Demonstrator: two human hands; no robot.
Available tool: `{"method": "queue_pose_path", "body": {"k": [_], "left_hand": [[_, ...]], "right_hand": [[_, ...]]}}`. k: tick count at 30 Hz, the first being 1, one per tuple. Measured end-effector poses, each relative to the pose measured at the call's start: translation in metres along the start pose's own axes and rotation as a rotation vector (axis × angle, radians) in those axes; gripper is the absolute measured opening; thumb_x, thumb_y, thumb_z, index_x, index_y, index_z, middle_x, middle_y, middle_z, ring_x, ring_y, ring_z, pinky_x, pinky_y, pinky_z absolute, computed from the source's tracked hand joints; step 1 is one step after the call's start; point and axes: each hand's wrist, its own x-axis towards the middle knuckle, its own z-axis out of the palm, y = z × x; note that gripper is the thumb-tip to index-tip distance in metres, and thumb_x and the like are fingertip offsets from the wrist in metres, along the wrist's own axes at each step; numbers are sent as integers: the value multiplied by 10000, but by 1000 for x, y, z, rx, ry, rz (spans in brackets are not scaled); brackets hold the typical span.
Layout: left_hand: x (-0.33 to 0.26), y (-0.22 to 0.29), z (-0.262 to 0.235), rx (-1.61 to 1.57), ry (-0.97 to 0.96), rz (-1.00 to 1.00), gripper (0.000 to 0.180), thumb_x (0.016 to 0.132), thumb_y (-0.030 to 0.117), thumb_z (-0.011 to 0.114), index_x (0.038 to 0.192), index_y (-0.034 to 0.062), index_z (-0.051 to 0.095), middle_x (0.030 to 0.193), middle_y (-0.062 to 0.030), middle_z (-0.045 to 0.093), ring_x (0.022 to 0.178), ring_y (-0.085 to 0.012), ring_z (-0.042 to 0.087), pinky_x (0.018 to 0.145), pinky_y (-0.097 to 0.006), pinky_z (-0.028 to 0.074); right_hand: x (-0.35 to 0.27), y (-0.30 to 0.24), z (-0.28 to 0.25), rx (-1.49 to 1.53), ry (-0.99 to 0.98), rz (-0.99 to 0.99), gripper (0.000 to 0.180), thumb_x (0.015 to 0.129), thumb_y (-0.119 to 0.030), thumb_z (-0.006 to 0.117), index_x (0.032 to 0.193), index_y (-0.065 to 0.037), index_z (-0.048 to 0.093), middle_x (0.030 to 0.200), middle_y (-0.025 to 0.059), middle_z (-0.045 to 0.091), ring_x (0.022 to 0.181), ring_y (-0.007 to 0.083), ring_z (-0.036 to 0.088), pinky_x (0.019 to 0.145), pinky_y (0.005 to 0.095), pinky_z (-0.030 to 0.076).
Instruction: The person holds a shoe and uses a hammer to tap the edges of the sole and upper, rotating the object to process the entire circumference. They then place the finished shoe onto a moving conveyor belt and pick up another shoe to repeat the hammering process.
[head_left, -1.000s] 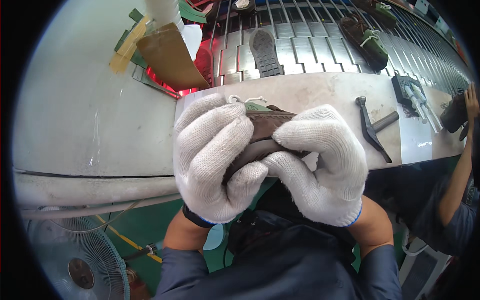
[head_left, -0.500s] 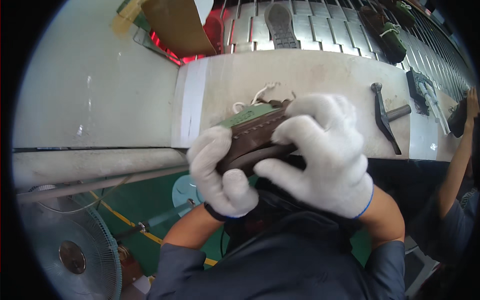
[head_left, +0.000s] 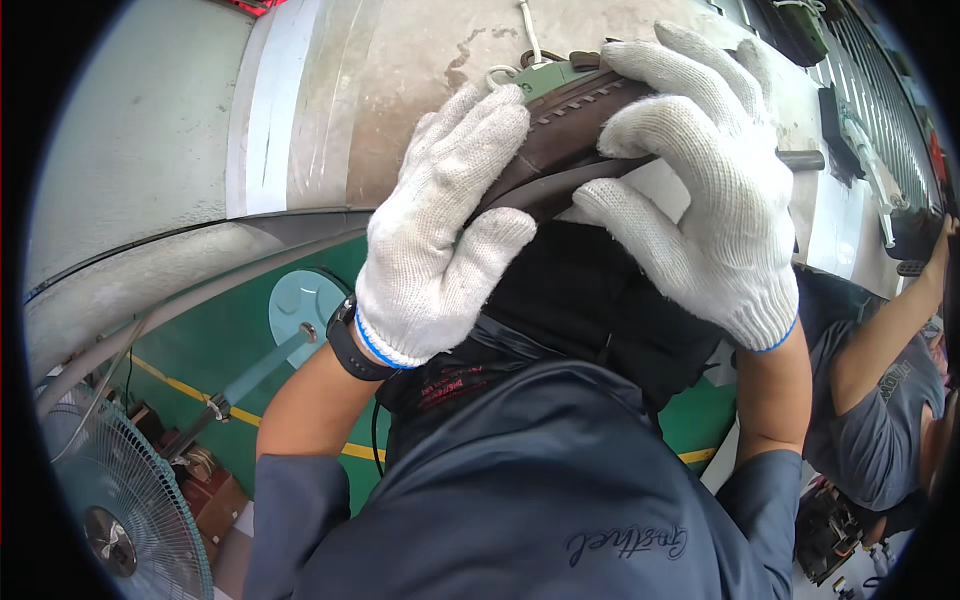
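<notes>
A dark brown shoe (head_left: 562, 140) with raised stitching along its side lies between my two gloved hands, above the worktable's near edge. A green last (head_left: 545, 80) fills its opening, and a white lace (head_left: 530, 32) trails off beyond it. My left hand (head_left: 435, 215), in a white knit glove, grips one end, fingers laid along the upper and thumb below at the sole edge. At the other end, my right hand (head_left: 705, 180) is curled round the shoe, with fingers on top and thumb near the sole. The glove fingers hide both shoe ends.
Past my right hand, a hammer handle (head_left: 802, 160) sticks out on the worktable (head_left: 420, 50). A roller conveyor (head_left: 885, 110) carries another shoe (head_left: 797, 35) at the far right. A co-worker's arm (head_left: 885, 330) reaches in there. A standing fan (head_left: 120, 520) is at lower left.
The view has tilted, so my hands and the shoe sit higher in the picture. My left fingers have straightened along the shoe. My right hand now covers most of the hammer.
</notes>
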Motion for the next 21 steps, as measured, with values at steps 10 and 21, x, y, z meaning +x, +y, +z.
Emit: {"method": "queue_pose_path", "body": {"k": [10,21], "left_hand": [[7,25,9,-101,40,-200,466,973,-51,610,1435,-84,660,1545,-243,628,1485,-321,559,1280,-449,380],[35,18,3,-411,1,-295,315,897,31,843,1165,7,679,1497,-269,646,1368,-300,641,1192,-444,488]], "right_hand": [[32,-45,-15,232,-30,398,359,731,-148,925,1008,-67,712,1339,175,743,1323,416,649,1186,518,425],[17,5,-24,350,-53,201,404,713,-106,940,1047,-69,718,1304,155,764,1259,373,697,1143,505,471]]}}
